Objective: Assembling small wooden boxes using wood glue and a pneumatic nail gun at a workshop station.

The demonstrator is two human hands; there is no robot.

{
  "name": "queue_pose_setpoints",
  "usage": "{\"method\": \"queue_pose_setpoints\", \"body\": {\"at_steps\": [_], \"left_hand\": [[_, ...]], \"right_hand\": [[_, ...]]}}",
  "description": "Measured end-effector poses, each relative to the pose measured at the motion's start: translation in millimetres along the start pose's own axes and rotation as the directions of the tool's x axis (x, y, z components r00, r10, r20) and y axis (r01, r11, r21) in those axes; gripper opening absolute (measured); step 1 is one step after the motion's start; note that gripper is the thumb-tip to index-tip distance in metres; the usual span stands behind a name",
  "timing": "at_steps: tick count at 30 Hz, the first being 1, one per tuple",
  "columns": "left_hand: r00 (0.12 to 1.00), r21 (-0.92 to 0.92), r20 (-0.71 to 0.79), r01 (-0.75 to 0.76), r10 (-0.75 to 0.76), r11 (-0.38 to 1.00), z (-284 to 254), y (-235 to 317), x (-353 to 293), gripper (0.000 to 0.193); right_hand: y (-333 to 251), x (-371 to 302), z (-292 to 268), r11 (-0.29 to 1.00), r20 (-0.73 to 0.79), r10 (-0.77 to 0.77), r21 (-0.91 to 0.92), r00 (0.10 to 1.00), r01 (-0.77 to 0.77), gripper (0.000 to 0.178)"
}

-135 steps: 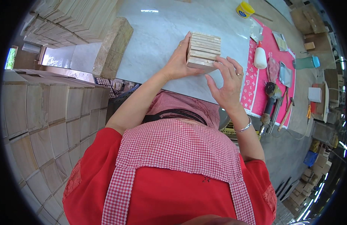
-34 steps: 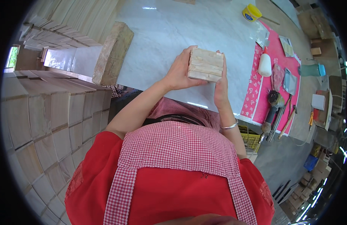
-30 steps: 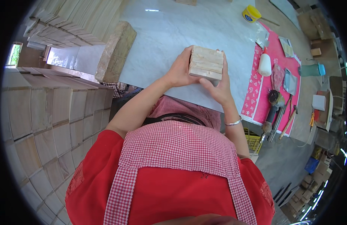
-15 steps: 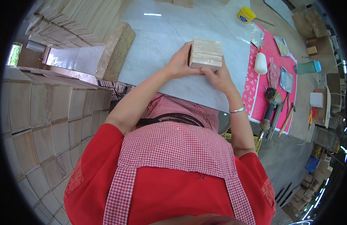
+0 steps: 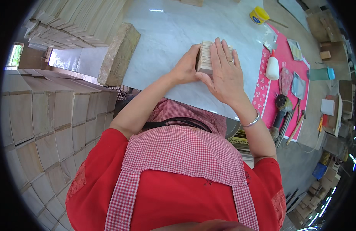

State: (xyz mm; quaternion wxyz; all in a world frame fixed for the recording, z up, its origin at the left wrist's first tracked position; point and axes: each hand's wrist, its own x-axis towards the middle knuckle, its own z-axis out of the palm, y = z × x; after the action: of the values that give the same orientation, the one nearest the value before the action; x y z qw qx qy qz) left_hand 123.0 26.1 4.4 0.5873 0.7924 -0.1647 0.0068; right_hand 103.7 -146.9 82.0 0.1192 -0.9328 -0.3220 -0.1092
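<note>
A compact stack of pale wooden strips [image 5: 205, 57] stands on the smooth grey-white tabletop [image 5: 155, 57], with its layered top facing up. My left hand [image 5: 187, 66] grips its left side, fingers around the far edge and thumb along the near face. Across the stack's right part lies my right hand [image 5: 226, 75], palm down with fingers stretched out flat, its thumb reaching toward the near side. That hand hides the right half of the strips. A silver bangle circles my right wrist.
A rough wooden block [image 5: 119, 54] and tall stacks of thin boards [image 5: 76, 19] flank the left side. To the right, a pink cloth [image 5: 268, 98] bears a white bottle [image 5: 272, 68], a power tool [image 5: 280, 111] and a hammer [image 5: 296, 129]. Farther back sits a yellow tub [image 5: 259, 15].
My right hand has risen from the stack's near right side and now lies flat over its top. The left hand still holds the left side.
</note>
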Motion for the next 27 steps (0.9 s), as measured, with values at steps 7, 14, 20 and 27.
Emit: {"method": "queue_pose_setpoints", "body": {"at_steps": [7, 14, 20, 27], "left_hand": [[1.0, 0.092, 0.023, -0.012, 0.01, 0.996, -5, 23, 10, 0.092], [0.976, 0.805, 0.208, -0.209, 0.066, 0.555, -2, 72, 44, 0.083], [0.966, 0.814, 0.254, -0.187, -0.049, 0.549, 0, 68, 53, 0.082], [0.968, 0.809, 0.245, -0.169, -0.061, 0.563, 0, 65, 53, 0.08]], "right_hand": [[9, -10, -1, 0.992, -0.021, 0.065, 0.106, 0.998, -0.063, 0.082], [36, -18, -4, 0.976, -0.229, 0.116, 0.205, 0.966, -0.069, 0.076], [44, -15, 16, 0.994, -0.047, 0.11, -0.018, 0.993, -0.111, 0.074], [45, -13, 21, 0.993, -0.074, 0.105, -0.05, 0.992, -0.109, 0.072]]}}
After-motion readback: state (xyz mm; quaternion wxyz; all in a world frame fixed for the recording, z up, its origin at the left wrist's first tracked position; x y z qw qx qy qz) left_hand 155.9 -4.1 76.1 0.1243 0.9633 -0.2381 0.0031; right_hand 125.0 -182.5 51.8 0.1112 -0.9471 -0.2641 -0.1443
